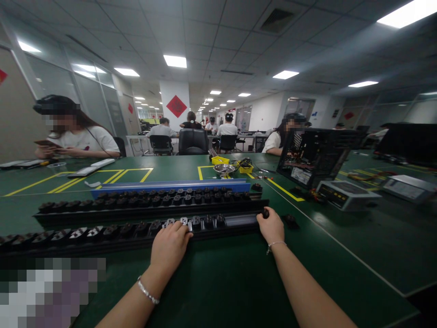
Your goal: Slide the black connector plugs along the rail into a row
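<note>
Black piece (265, 212): at the front rail's (241, 220) right end.
Right hand (272, 227): thumb and fingers pinched on the piece.
Left hand (170, 248): curled over the rail's near edge, grip unclear.
Front rail: seems best braced, piece kept square.

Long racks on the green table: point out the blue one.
The blue rack, at the back of the group, farthest from the left hand and right hand; the racks in front of it are black.

near rail (241, 220) on table (218, 282), plugs (111, 230) lined up in it; second rail (136, 215) behind, third rail (205, 183) behind that. metal bowl (224, 173) beyond. computer case (316, 157) right, power supply (346, 196) before it.
</note>
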Available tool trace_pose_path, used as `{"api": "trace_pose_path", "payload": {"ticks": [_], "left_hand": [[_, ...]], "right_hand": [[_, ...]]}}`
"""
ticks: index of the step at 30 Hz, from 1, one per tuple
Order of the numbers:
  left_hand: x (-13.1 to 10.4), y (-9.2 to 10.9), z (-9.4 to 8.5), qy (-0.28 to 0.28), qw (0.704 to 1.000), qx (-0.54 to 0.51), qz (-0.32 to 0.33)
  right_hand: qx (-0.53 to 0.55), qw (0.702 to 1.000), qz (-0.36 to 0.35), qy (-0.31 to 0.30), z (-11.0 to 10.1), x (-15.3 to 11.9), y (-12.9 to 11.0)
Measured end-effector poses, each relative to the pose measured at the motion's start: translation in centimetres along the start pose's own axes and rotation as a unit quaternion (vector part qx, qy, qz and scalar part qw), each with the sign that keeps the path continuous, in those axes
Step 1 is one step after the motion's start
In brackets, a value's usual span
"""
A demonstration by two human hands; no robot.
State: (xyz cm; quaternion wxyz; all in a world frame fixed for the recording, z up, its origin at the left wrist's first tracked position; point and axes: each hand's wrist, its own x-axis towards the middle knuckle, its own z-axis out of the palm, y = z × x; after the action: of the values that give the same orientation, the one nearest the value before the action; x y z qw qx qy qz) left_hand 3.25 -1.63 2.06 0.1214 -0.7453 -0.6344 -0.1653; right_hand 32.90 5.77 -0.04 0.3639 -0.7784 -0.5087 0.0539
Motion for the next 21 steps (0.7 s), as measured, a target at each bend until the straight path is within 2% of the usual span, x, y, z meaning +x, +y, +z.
{"api": "trace_pose_path", "payload": {"ticks": [14, 21], "left_hand": [[-0.1, -0.2, 0.2, 0.001, 1.0, 0.006, 0.003], [-0.1, -0.2, 0.2, 0.012, 1.0, 0.013, 0.01]], "right_hand": [[0.005, 1.0, 0.023, 0.003, -0.4, 0.6, 0.5], [-0.013, 0.997, 0.07, -0.004, -1.4, 1.6, 1.6]]}}
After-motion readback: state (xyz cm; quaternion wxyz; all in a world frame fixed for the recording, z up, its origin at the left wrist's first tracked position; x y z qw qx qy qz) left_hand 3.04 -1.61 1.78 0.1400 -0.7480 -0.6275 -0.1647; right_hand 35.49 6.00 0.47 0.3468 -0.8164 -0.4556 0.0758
